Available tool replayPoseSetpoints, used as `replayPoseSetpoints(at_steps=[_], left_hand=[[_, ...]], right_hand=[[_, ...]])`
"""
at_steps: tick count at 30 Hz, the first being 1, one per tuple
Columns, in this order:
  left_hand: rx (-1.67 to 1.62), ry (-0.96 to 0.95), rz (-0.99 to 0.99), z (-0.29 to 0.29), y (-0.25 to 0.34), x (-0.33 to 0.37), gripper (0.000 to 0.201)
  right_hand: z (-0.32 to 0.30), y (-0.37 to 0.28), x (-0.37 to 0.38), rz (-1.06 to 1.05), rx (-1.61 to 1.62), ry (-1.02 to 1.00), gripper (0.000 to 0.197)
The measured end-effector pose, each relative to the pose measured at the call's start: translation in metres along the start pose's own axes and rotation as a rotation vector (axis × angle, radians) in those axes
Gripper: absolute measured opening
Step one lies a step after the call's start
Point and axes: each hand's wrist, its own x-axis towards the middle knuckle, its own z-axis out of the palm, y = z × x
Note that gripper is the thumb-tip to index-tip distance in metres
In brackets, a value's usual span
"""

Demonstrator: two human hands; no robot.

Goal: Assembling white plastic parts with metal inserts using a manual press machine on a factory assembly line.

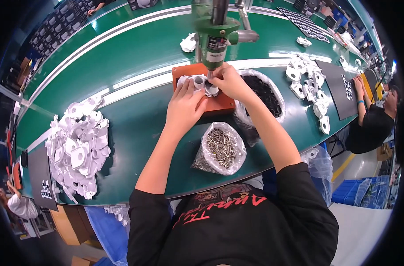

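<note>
A white plastic housing point(198, 82) with a round tube sits in an orange fixture block point(180, 72) under a green press point(217, 42). My left hand point(185, 107) grips the near side of the housing, its fingers laid over it and the thumb to the right. At the housing's right end, my right hand point(231, 83) is pinched close beside the press's metal tip. What its fingertips hold, if anything, is too small and covered to make out. A dark piece point(208, 83) shows in the housing just below the tip.
Near me stands a bag of small metal pins point(220, 148); behind it, a bag of black parts point(262, 95). White housings pile up at left point(80, 148) and lie loosely at right point(315, 88). A green conveyor point(140, 44) runs beyond. Co-workers point(374, 111) sit at both sides.
</note>
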Motion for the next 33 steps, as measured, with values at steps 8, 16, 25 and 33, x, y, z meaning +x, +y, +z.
replayPoseSetpoints(at_steps=[8,16,25,33], left_hand=[[0.024,0.019,0.005,0.002,-0.003,-0.001,0.026],[-0.005,0.037,0.009,0.005,-0.003,0.000,0.026],[-0.008,0.028,-0.018,0.005,-0.004,-0.001,0.024],[-0.012,0.037,-0.018,0.003,-0.002,-0.001,0.025]], right_hand=[[0.009,0.018,0.011,0.005,0.052,0.030,0.014],[0.009,0.017,0.002,0.002,-0.170,0.044,0.016],[0.001,-0.023,-0.039,-0.203,-0.208,0.237,0.022],[-0.017,-0.060,-0.129,-0.499,-0.365,-0.195,0.010]])
